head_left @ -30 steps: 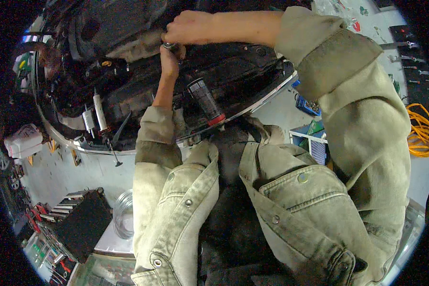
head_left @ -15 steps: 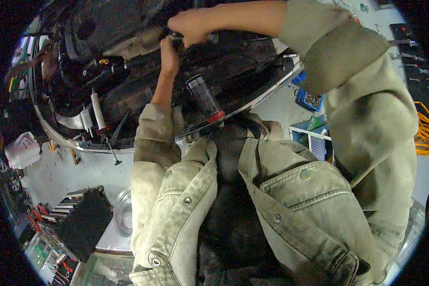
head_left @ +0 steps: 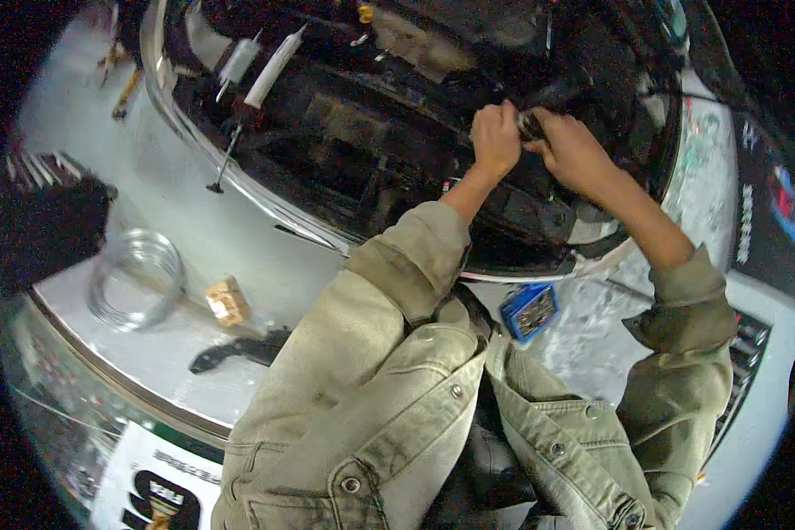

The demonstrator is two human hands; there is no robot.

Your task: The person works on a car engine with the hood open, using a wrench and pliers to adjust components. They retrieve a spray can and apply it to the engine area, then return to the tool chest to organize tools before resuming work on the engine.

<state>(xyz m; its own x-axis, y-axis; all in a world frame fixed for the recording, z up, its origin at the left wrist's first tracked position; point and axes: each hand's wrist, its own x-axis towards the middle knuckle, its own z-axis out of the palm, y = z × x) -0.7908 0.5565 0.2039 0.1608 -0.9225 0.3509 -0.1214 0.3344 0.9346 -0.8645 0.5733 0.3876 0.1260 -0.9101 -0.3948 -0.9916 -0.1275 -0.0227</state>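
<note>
My left hand is closed beside a small dark, roundish thing with a lighter rim; its exact kind is too dim to make out. From the other side my right hand curls its fingers round the same thing, slightly blurred. Both hands are over the black inside of a large car part with a pale curved rim, held close together toward its right end. To the left of them, a caulking gun with a white tube lies across the rim, beside a shorter silvery tube.
A blue bin of small metal parts stands near the part's front edge. At left are a coil of clear tubing, a tan block-like pack and a black flat tool. A dark tool board is at far right.
The view has swung, so the car part and tools sit differently in it. Both hands remain together at the dark thing. The dark cylinder with a red band no longer shows.
</note>
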